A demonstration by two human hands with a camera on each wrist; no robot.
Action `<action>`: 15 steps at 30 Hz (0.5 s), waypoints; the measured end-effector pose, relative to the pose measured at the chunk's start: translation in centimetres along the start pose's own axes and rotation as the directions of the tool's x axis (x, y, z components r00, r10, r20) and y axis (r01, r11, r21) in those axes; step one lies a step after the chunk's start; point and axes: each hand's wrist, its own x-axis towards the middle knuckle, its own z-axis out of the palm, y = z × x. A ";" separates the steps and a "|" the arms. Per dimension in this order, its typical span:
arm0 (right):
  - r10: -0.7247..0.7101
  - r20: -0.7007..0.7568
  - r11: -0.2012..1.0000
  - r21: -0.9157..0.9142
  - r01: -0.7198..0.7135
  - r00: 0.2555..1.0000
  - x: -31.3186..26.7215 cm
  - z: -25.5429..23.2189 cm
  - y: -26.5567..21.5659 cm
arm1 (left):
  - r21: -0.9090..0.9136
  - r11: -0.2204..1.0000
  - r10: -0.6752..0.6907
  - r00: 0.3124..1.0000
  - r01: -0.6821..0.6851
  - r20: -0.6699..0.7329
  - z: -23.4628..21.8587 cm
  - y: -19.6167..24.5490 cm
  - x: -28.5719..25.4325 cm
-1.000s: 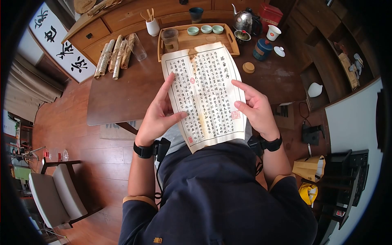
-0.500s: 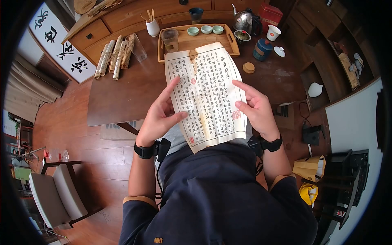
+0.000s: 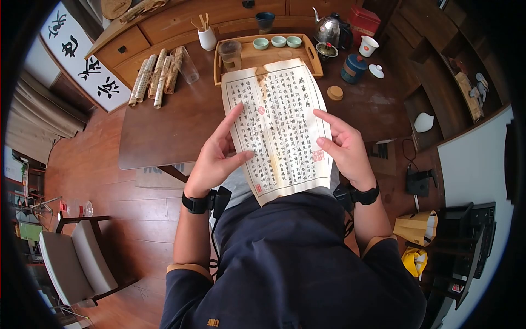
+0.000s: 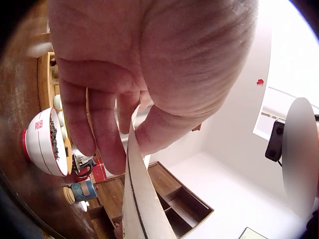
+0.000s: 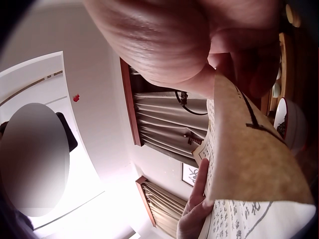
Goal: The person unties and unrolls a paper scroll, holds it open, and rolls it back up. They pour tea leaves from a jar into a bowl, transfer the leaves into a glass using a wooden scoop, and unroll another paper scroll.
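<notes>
A yellowed sheet of paper [image 3: 287, 131] covered in columns of handwritten Chinese characters, with red seals and a brown stain down it, is held up above the lap, its top edge overlapping the tray. My left hand [image 3: 215, 159] pinches its left edge, thumb on the written face and index finger along the side. On the opposite edge, my right hand [image 3: 346, 151] pinches the paper the same way. In the left wrist view the sheet [image 4: 135, 194] runs out between thumb and fingers. The right wrist view shows its blank tan back [image 5: 249, 149] curling over.
Behind the sheet stand a wooden tray [image 3: 246, 40] with small green cups [image 3: 278, 41], a kettle [image 3: 327, 26] and a blue tin [image 3: 353, 67]. Rolled paper scrolls [image 3: 158, 77] lie at the table's left. A white bowl of dark leaves [image 4: 42, 142] shows in the left wrist view.
The sheet's left side and my left hand have shifted slightly right, toward the right hand. The head view has tilted a little. Both hands keep their hold.
</notes>
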 end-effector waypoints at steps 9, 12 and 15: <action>-0.007 0.000 1.000 0.007 0.007 1.000 0.0 0.0 0.0 | 0.013 1.000 -0.007 1.000 0.007 0.002 0.0 0.1 0.1; -0.006 0.002 1.000 0.007 0.006 1.000 0.0 -0.1 0.1 | 0.018 1.000 0.006 1.000 -0.006 -0.005 0.0 0.0 0.0; -0.006 0.003 1.000 0.004 0.006 1.000 0.1 -0.1 0.1 | 0.013 1.000 -0.012 1.000 0.012 -0.012 0.0 0.2 0.1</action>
